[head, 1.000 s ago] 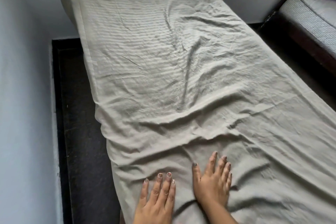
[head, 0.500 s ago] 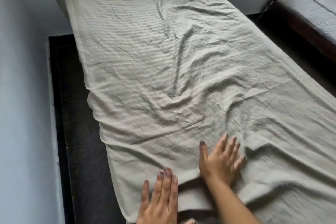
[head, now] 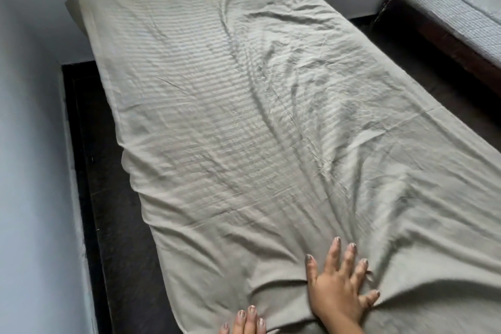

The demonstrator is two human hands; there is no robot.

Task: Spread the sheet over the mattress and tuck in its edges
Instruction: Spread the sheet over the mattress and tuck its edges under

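Observation:
A pale beige sheet (head: 244, 122) with faint stripes lies wrinkled over the narrow mattress, whose far left corner (head: 78, 8) shows under it. Long creases run down its middle toward me. My right hand (head: 339, 285) presses flat on the sheet near its close edge, fingers spread and straight, with folds bunched round it. Only the straight fingertips of my left hand (head: 248, 323) show at the bottom edge, lying on the sheet's near left corner. The sheet's left edge hangs loose and uneven along the mattress side.
A dark floor strip (head: 108, 198) runs between the mattress and the pale wall (head: 29, 144) on the left. A second bed (head: 461, 8) with a white quilted mattress and dark wooden frame stands at the upper right, with a purple thing at its top corner.
Both hands slid toward me along the sheet, and the left hand has dropped mostly out of view. The cross folds in the middle have flattened into long lengthwise creases.

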